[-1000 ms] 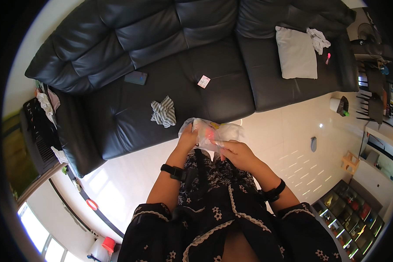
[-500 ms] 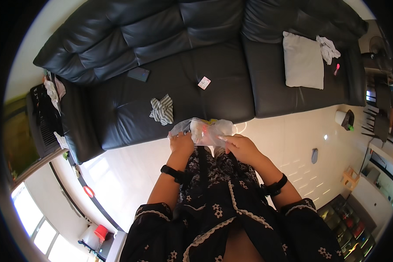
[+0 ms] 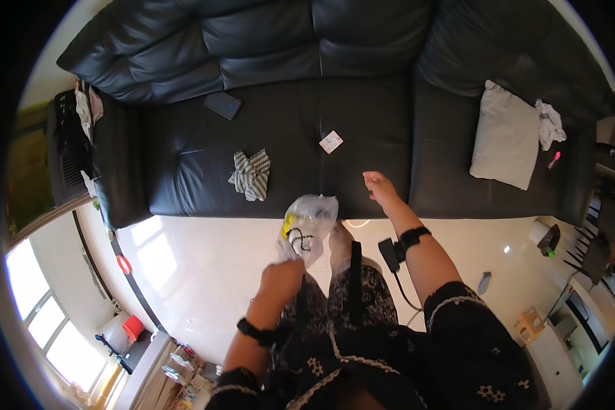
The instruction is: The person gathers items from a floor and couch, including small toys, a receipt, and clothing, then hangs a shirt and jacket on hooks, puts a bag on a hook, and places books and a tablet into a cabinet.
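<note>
My left hand (image 3: 280,279) is closed around the edge of a clear plastic bag (image 3: 321,208), which hangs in front of my legs by the sofa's front edge. Something yellow (image 3: 288,224) and a black looped strand (image 3: 301,240) show at the bag; its other contents are hard to make out. My right hand (image 3: 380,188) is off the bag, stretched over the sofa seat with fingers loosely extended and nothing visible in them. Beyond it, a small pink-and-white card (image 3: 331,142) lies on the seat. A striped grey-and-white cloth (image 3: 251,175) lies crumpled to the left.
The black leather sofa (image 3: 369,109) spans the view. On it are a dark phone (image 3: 223,105), a pale grey cushion (image 3: 504,137), a white crumpled cloth (image 3: 551,125) and a small pink item (image 3: 555,160). A white bin (image 3: 543,234) stands on the tiled floor at right.
My right hand has let go of the plastic bag and moved forward over the seat. The bag, now in my left hand alone, has swung left and hangs more upright. My view has shifted.
</note>
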`<state>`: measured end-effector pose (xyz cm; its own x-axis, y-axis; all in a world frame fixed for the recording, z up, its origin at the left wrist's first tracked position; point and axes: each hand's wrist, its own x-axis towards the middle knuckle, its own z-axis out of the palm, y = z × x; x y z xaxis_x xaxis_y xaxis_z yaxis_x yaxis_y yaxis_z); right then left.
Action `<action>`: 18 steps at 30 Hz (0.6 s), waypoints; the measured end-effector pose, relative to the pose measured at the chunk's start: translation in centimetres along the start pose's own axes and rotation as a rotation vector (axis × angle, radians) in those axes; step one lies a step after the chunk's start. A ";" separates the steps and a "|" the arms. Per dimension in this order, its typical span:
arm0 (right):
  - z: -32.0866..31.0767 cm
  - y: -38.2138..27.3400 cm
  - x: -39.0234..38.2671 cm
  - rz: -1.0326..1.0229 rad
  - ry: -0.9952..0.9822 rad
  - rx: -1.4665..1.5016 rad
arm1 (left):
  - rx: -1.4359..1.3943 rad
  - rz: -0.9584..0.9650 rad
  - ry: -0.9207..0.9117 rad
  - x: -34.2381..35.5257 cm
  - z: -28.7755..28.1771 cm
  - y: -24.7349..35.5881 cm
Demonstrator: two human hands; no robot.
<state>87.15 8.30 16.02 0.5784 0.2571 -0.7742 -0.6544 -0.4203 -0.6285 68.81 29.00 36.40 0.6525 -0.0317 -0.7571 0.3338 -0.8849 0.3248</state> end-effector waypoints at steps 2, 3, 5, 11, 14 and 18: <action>0.6 2.7 6.8 -0.053 -0.003 -0.070 | -0.087 -0.098 -0.054 0.0 0.9 0.1; 0.8 3.5 9.8 -0.049 0.018 -0.075 | -0.127 -0.092 -0.043 -0.1 1.6 0.1; 0.9 4.9 15.5 -0.115 0.175 -0.257 | -0.233 -0.166 -0.040 0.4 3.0 0.6; 9.0 -0.6 17.9 0.012 0.404 -0.447 | -0.282 -0.319 -0.052 -0.4 4.9 -1.0; 5.3 1.4 19.4 -0.064 0.402 -0.405 | -0.324 -0.261 -0.044 0.6 4.6 -1.0; 4.6 0.1 12.3 0.166 0.096 0.574 | -0.280 -0.222 0.017 -0.6 3.7 -2.3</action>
<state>91.97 15.39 6.09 0.4700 0.1372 -0.8719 -0.8824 0.0956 -0.4606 65.16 29.36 33.97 0.5539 0.1566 -0.8178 0.6406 -0.7075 0.2984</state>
